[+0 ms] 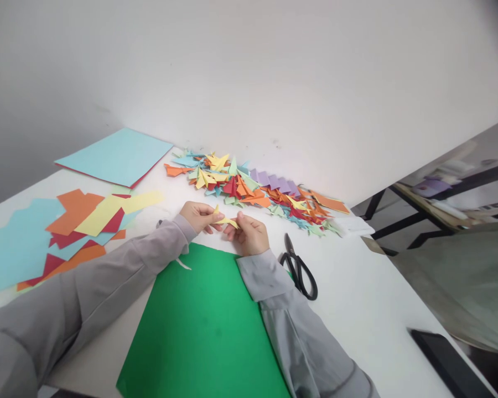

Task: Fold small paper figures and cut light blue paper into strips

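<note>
here, left hand (pixel 200 216) and right hand (pixel 249 234) both gripping one small folded yellow paper (pixel 226 221) above the white table (pixel 348 276)

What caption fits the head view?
Two hands hold a small yellow paper piece above a white table, scissors nearby.

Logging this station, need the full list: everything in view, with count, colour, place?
Yellow folded paper piece: 1, between both hands
Folded paper shapes: many, mixed colours, along wall
Orange paper: pile's right end
Cut paper pieces: many, mixed colours, table left
Large paper sheets: light blue over red, back left
Green sheet: 1, front centre
Scissors: 1, black-handled, beside right sleeve
Flat black object: 1, front right
Table, wall: white
Hands: left, right; grey sleeves
</note>
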A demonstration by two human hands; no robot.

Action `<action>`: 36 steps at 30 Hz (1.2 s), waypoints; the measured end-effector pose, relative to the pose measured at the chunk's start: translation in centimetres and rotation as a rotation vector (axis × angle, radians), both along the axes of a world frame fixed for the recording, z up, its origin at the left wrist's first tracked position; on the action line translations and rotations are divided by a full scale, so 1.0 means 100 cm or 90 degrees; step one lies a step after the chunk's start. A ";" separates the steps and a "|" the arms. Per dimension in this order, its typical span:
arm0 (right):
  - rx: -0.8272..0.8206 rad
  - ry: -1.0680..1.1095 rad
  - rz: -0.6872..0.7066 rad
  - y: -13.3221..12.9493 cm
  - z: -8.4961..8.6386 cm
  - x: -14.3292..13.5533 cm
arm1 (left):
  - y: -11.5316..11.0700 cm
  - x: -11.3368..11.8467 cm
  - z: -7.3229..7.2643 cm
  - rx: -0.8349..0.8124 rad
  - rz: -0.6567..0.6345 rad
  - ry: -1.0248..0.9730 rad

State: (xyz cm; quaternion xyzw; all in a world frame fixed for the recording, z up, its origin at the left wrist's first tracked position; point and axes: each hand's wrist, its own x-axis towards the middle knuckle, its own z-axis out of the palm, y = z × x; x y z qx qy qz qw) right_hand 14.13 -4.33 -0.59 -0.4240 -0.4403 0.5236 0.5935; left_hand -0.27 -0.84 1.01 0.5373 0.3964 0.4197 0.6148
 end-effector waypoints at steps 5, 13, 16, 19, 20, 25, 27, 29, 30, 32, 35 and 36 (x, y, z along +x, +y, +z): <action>-0.005 0.021 -0.004 0.000 0.000 0.001 | 0.002 -0.001 0.000 -0.029 0.011 -0.027; -0.011 -0.040 0.009 0.000 -0.005 0.001 | 0.001 0.000 0.001 -0.051 0.007 -0.039; 0.009 -0.051 0.005 -0.001 -0.004 0.000 | 0.000 0.000 0.002 -0.034 -0.023 -0.015; 0.022 -0.093 0.012 -0.003 0.000 -0.002 | -0.002 0.000 0.001 0.001 -0.041 0.012; 0.024 -0.104 0.014 -0.004 0.001 -0.003 | -0.002 0.000 0.001 0.011 -0.036 0.014; 0.008 -0.130 0.022 -0.006 0.005 -0.005 | 0.000 0.002 -0.004 0.034 0.048 -0.025; -0.004 -0.132 0.028 -0.007 0.006 -0.006 | 0.002 0.002 -0.005 0.027 0.053 -0.045; -0.010 -0.131 0.041 -0.007 0.007 -0.006 | 0.004 0.002 -0.005 0.005 0.047 -0.065; -0.011 -0.131 0.048 -0.007 0.007 -0.006 | 0.004 0.002 -0.004 -0.011 0.043 -0.075; -0.010 -0.134 0.060 -0.007 0.007 -0.005 | 0.005 0.002 -0.004 -0.043 0.028 -0.082; -0.006 -0.132 0.053 -0.007 0.005 -0.003 | 0.004 0.003 -0.003 -0.068 0.005 -0.070; -0.005 -0.126 0.043 -0.007 0.004 -0.003 | 0.003 0.003 -0.004 -0.065 0.001 -0.064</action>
